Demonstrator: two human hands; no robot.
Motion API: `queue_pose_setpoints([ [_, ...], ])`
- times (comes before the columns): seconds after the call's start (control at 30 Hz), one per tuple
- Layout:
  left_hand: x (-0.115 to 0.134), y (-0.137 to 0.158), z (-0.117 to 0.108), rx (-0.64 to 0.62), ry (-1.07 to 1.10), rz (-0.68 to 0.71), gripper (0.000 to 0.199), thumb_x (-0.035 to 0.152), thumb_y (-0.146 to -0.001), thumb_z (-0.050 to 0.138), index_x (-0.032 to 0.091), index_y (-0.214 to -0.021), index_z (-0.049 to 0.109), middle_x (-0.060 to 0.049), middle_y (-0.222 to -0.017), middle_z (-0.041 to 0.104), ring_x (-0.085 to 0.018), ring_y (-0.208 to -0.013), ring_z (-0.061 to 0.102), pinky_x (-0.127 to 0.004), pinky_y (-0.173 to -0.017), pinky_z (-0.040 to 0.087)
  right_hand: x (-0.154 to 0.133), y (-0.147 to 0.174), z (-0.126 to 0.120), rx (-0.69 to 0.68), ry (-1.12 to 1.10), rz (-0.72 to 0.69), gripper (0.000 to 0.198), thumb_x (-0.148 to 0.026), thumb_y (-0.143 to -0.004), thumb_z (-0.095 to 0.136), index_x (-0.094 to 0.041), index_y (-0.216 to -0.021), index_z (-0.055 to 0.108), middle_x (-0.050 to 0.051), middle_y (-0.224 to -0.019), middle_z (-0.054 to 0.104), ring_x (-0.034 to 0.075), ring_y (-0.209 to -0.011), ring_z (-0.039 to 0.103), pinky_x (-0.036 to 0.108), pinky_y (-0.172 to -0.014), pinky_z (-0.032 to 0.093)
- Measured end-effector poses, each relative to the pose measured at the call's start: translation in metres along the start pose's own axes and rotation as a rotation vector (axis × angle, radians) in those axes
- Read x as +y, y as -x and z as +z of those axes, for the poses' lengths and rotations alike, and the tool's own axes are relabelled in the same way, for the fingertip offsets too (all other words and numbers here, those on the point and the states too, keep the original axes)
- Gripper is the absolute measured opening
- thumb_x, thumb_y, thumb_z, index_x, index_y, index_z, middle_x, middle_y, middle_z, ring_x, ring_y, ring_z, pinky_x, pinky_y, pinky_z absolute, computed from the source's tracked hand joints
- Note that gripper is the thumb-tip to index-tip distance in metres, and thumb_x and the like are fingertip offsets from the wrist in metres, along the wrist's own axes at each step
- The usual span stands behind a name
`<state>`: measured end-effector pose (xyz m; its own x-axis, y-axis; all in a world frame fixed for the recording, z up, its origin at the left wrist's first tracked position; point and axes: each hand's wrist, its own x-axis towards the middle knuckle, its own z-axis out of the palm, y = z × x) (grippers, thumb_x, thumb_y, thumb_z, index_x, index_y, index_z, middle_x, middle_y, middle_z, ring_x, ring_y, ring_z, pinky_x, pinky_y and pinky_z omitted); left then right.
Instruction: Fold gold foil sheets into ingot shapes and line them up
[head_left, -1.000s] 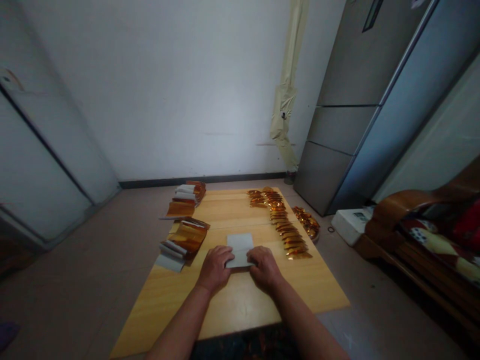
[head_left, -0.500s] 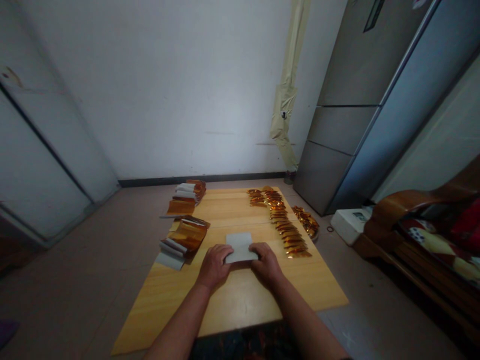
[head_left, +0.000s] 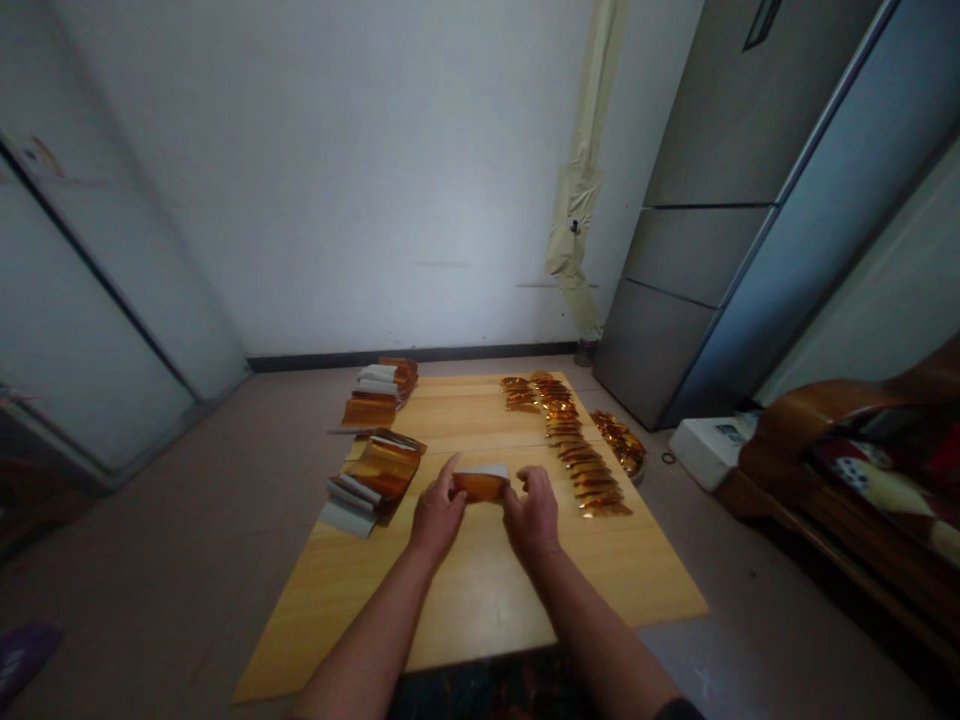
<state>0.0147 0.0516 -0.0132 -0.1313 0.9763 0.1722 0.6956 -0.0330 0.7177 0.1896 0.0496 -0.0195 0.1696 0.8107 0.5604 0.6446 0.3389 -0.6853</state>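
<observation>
A sheet (head_left: 481, 487) of gold and grey paper is at the middle of the desk (head_left: 480, 600), between two bare hands. The front part of the sheet is bent up and shows its gold side. A bit of grey peeks out behind it.

To bend it well, I think both ends should come over at the same speed, so the fold is straight and not slanted. Soft thumbs would be best, since thin paper like this could crease in the wrong spot. It would help to check that the edges match before pressing hard.

Now the grip. The left hand (head_left: 437, 512) is nearly closed on the left end of the sheet, with its thumb in front and a pointing finger sticking up. The right hand (head_left: 532, 512) has its thumb at the right end, and its pointing finger is arched up, away from the paper. Its lower fingers are hidden, so I can't tell if it is pinching the sheet or only touching it.

Two piles of flat papers, a far pile (head_left: 375, 400) and a near pile (head_left: 382, 470), sit along the left side of the desk. Folded gold pieces (head_left: 585, 462) make a row near the right side of the desk.
</observation>
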Motion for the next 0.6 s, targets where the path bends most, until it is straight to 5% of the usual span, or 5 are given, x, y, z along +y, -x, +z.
queue_pose_setpoints([
  [0.17,0.007,-0.003,0.002,0.036,-0.066,-0.006,0.066,0.024,-0.082,0.057,0.025,-0.145,0.037,-0.002,-0.088,0.070,-0.018,-0.083,0.065,-0.027,-0.075,0.046,-0.008,0.005,-0.018,-0.174,0.079,-0.253,0.014,-0.012,-0.082,0.047,-0.020,-0.077,0.057,0.006,-0.081,0.056,0.021,-0.083,0.047,0.034,-0.079,0.039],
  [0.27,0.010,-0.008,0.000,0.005,-0.088,-0.031,0.067,0.024,-0.083,0.054,0.025,-0.147,0.033,-0.004,-0.091,0.072,-0.019,-0.082,0.067,-0.027,-0.072,0.046,-0.012,0.000,-0.020,-0.364,0.095,-0.343,0.019,-0.013,-0.083,0.051,-0.021,-0.095,0.065,0.008,-0.098,0.063,0.022,-0.095,0.050,0.035,-0.085,0.038],
  [0.4,0.010,-0.015,-0.005,-0.086,-0.100,-0.078,0.070,0.022,-0.083,0.052,0.025,-0.150,0.028,-0.008,-0.105,0.073,-0.021,-0.089,0.068,-0.029,-0.073,0.047,-0.008,-0.012,-0.008,-0.443,0.142,-0.354,0.040,-0.017,-0.086,0.052,-0.022,-0.125,0.059,0.010,-0.129,0.059,0.025,-0.118,0.045,0.040,-0.098,0.035],
  [0.6,0.003,-0.027,-0.009,-0.231,-0.039,-0.025,0.074,0.021,-0.081,0.054,0.024,-0.150,0.026,-0.006,-0.105,0.073,-0.019,-0.088,0.069,-0.026,-0.073,0.047,-0.003,-0.022,0.005,-0.502,0.169,-0.325,0.046,-0.012,-0.081,0.052,-0.024,-0.125,0.059,0.007,-0.134,0.057,0.024,-0.126,0.043,0.040,-0.100,0.032],
])
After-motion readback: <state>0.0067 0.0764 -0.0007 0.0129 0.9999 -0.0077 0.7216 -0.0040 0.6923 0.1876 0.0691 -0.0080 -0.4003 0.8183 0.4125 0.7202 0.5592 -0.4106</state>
